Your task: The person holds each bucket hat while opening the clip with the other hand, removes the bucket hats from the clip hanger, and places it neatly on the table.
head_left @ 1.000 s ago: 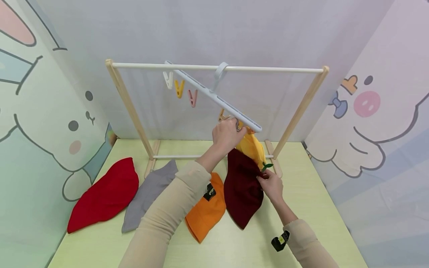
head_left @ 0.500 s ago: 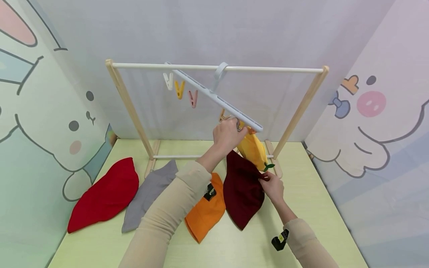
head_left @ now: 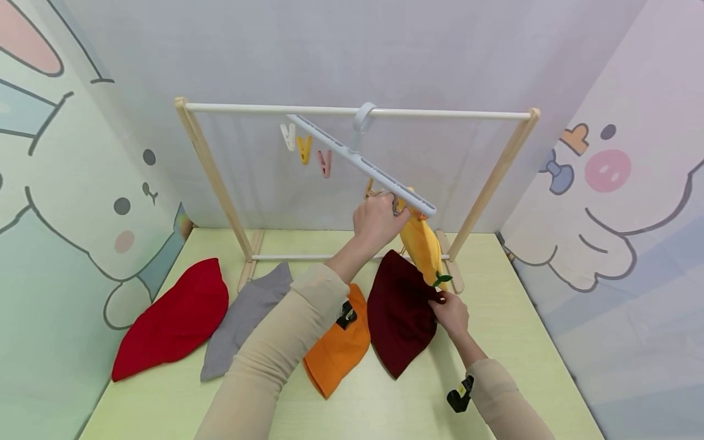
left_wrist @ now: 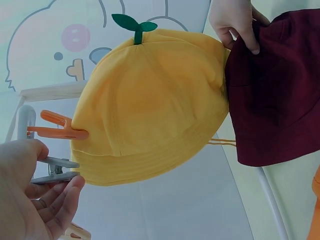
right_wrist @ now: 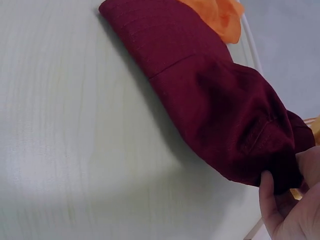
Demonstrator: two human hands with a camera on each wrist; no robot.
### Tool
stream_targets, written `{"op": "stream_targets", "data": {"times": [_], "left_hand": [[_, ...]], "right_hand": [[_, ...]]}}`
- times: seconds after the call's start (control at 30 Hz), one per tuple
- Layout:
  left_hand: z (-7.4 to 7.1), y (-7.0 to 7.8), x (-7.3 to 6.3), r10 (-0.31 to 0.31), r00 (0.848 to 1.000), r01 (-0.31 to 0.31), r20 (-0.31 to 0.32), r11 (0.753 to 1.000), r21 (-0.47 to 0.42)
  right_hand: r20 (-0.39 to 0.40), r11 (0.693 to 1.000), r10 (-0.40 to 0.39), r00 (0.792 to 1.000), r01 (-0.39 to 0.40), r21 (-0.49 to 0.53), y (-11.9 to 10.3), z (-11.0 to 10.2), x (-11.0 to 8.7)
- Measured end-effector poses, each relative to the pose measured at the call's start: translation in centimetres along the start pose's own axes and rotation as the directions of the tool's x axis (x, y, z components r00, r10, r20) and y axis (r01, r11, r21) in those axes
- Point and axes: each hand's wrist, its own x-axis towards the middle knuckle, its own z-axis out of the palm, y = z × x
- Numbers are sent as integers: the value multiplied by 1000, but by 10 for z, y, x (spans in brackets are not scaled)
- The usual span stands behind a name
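Note:
Up by the pale blue hanger (head_left: 360,162), my left hand (head_left: 379,219) pinches a grey clothespin (left_wrist: 56,169) between thumb and fingers. Its tips are at the brim edge of the yellow bucket hat (left_wrist: 150,100); whether they bite the cloth I cannot tell. An orange clothespin (left_wrist: 62,127) grips that brim just above, so the hat hangs from the hanger's near end, its green sprout (left_wrist: 136,26) outward. Lower down, my right hand (head_left: 452,315) pinches the crown of a dark red bucket hat (head_left: 401,321), whose brim reaches down to the table.
The hanger hooks over the white bar of a wooden-sided rack (head_left: 275,110). White (head_left: 288,137), yellow (head_left: 304,150) and pink clothespins (head_left: 324,164) dangle from its far half. On the table lie orange (head_left: 341,348), grey (head_left: 247,318) and red bucket hats (head_left: 176,318).
The hanger has swung slightly, its far end shifting right along with the dangling clothespins. My left hand and the yellow hat have moved a little right. The right hand has drifted slightly right and down.

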Motion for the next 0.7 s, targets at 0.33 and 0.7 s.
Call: {"op": "stream_targets", "data": {"times": [0.33, 0.7], "left_hand": [[0, -2, 0, 6, 1000, -6, -11, 1000, -1], [0, -2, -1, 4, 1000, -4, -10, 1000, 7]], "right_hand": [[46, 1000, -14, 999, 15, -26, 8, 0, 0], [106, 999, -33, 994, 37, -34, 19, 1, 1]]}}
